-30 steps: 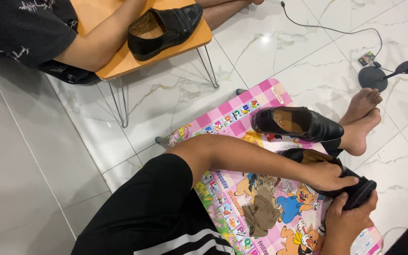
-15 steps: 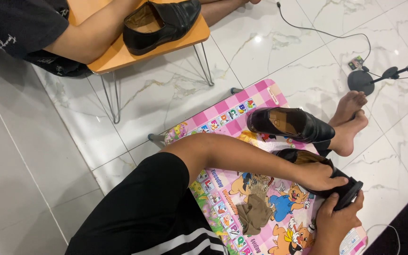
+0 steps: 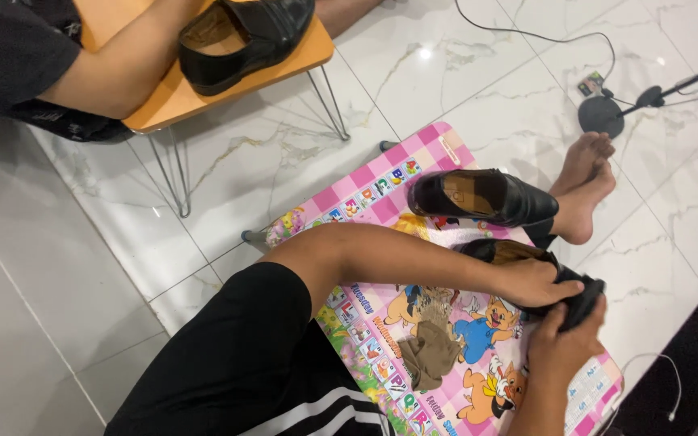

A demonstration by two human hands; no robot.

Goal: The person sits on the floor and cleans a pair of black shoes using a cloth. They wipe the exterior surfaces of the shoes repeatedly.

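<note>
**Two hands on one black shoe, low pink desk**

Item 1. Left hand (image 3: 536, 282): laid over the top of a black shoe (image 3: 527, 270), fingers curled down around its toe end. Grasping.

Item 2. Right hand (image 3: 563, 347): comes up from below, fingers closed against the same toe end, opposite the left hand. Grasping; what lies between palm and leather cannot be told.

Item 3. The held shoe: black leather, tan lining showing at the opening. It sits at the right side of the desk (image 3: 381, 190), heel pointing left, toe covered by both hands.

Item 4. Second shoe (image 3: 482, 196): matching black, lying on its own at the far edge of the desk, just beyond the held one, not touching it. No hand on it.

Item 5. Desk: low, pink chequered border, cartoon animals and letter tiles on top, standing on white marble floor (image 3: 268, 153).

Item 6. Brown cloth (image 3: 431, 353): crumpled, on the desk to the left of the hands, apart from them.

Item 7. Bare feet (image 3: 583, 190): crossed on the floor beyond the desk, just beside the second shoe.

Item 8. Orange desk (image 3: 203, 89): small, wire legs, well apart at upper left. A third black shoe (image 3: 244, 40) rests on it; another person's forearm (image 3: 123, 69) lies across it beside that shoe.

Item 9. Round black stand (image 3: 603, 115) with cable, on the floor at upper right.
</note>
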